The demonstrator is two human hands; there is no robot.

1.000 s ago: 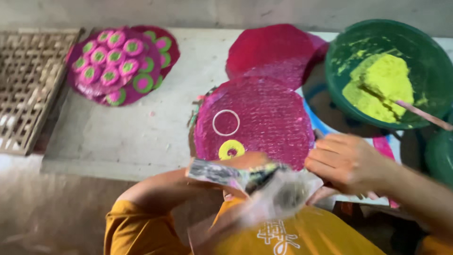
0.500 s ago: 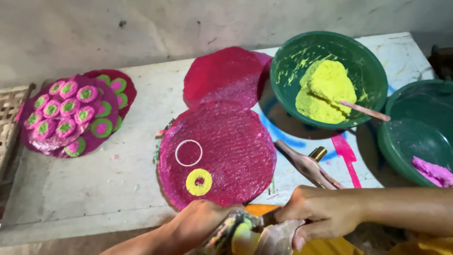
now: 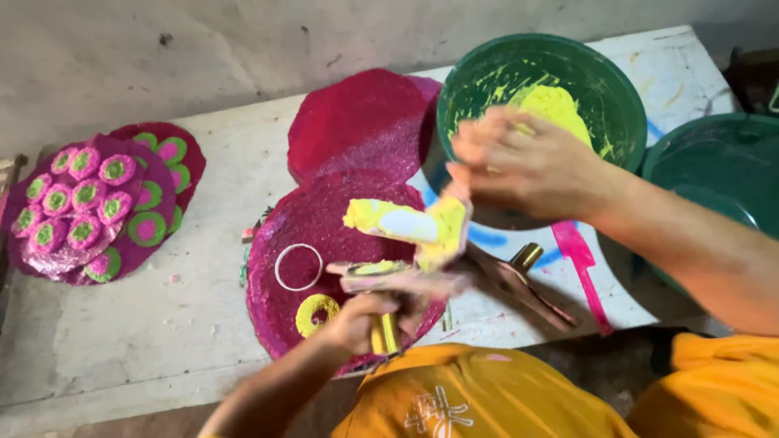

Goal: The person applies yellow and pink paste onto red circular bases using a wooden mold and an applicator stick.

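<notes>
Left hand in closed grip on a yellow-smeared tool; right hand pinches its plastic sheet above.

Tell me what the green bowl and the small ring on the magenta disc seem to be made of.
The green bowl looks like moulded plastic: smooth, evenly coloured wall with a dull sheen, smeared with yellow-green paste. The small ring looks like thin metal or wire, judging by its pale, narrow, even outline, though it could be plastic. The magenta disc under it has a grainy, glittery surface; material unclear.
</notes>
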